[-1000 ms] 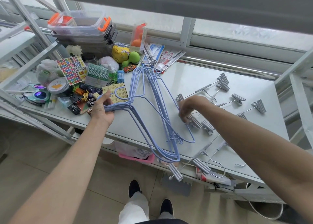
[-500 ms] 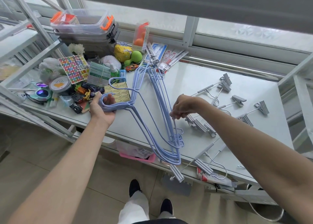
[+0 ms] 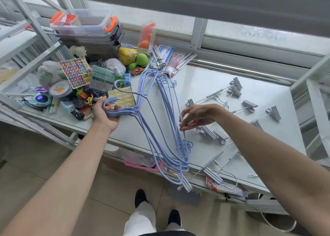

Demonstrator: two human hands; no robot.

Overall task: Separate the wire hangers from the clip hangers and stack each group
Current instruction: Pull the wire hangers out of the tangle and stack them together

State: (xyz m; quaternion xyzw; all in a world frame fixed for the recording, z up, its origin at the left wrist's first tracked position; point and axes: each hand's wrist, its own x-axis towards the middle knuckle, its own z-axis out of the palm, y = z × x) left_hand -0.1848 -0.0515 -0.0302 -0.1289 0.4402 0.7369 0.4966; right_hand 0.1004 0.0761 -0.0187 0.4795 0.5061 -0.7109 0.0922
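Wire hangers [image 3: 169, 96]: blue and coated, fanned across the table [image 3: 205, 85], with their lower bends overhanging its near edge.
Handling: probably light and springy, and apt to tangle and slide on each other; the gathered hooks and necks looked the surest hold.
Left hand [image 3: 105, 114]: palm up, fingers curled round the bunched hooks.
Right hand [image 3: 198, 117]: held low over the table, its fingers [image 3: 184, 126] loosely extended at the nearest wire, plainly clasping nothing.
Clip hangers [image 3: 219, 135]: grey, scattered to the right of the bunch and not yet stacked.
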